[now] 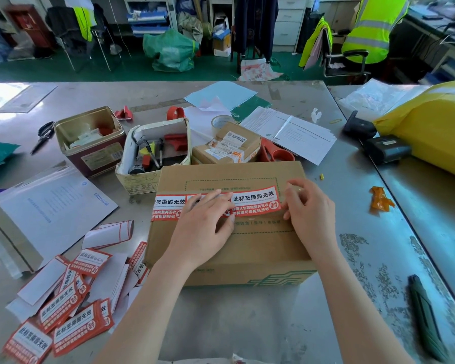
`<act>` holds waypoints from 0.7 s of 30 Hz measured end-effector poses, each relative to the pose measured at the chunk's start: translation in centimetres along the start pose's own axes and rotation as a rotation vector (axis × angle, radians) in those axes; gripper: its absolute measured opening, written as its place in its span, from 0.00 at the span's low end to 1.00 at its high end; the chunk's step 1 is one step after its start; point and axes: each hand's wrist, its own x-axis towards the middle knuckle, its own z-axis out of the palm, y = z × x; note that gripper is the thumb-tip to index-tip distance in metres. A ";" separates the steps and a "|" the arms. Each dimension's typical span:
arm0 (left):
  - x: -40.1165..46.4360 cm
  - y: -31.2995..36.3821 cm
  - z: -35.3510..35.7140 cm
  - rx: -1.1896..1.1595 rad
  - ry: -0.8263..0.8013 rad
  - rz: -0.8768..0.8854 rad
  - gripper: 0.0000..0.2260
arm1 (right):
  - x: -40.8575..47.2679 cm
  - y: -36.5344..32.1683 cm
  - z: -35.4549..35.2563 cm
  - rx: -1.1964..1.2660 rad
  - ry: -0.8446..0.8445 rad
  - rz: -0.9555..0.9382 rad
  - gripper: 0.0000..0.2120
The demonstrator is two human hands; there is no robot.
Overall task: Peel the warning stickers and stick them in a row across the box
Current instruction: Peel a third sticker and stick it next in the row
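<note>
**Stickers in a row on the box lid**

The brown cardboard box [229, 232] sits on the grey metal worktop [352, 232] before me. Red-and-white warning stickers [255, 202] run left to right across its lid, long axes along the row, slightly tilted up to the right. My left hand [205, 222] lies flat, fingers straight, pressing the middle sticker. My right hand [309, 208] pinches the rightmost sticker's end with curled fingers. Loose stickers and peeled white backings [71, 298] lie scattered left of the box; a white tool carton [155, 151] crowds behind it.
</note>
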 end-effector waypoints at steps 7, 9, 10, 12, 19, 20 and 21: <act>-0.6 0.2 0.3 -0.028 0.136 0.027 0.16 | -0.1 0.0 -0.2 0.122 0.095 0.072 0.08; -0.7 0.1 0.3 -0.026 0.155 0.051 0.16 | -0.1 0.0 -0.2 0.126 0.098 0.078 0.08; -0.7 0.0 0.3 -0.024 0.167 0.066 0.15 | -0.1 0.1 -0.2 0.132 0.099 0.081 0.08; -0.7 0.0 0.3 -0.021 0.201 0.093 0.15 | -0.1 0.0 -0.2 0.144 0.103 0.083 0.08; 0.0 1.5 0.3 -0.001 -0.039 0.148 0.19 | -0.2 -0.1 -0.1 0.174 0.115 0.078 0.08; 0.2 1.8 0.4 0.004 -0.075 0.151 0.21 | -0.2 -0.1 -0.2 0.175 0.116 0.075 0.08; 0.4 2.0 0.5 0.006 -0.093 0.158 0.22 | -0.2 -0.1 -0.2 0.176 0.117 0.073 0.08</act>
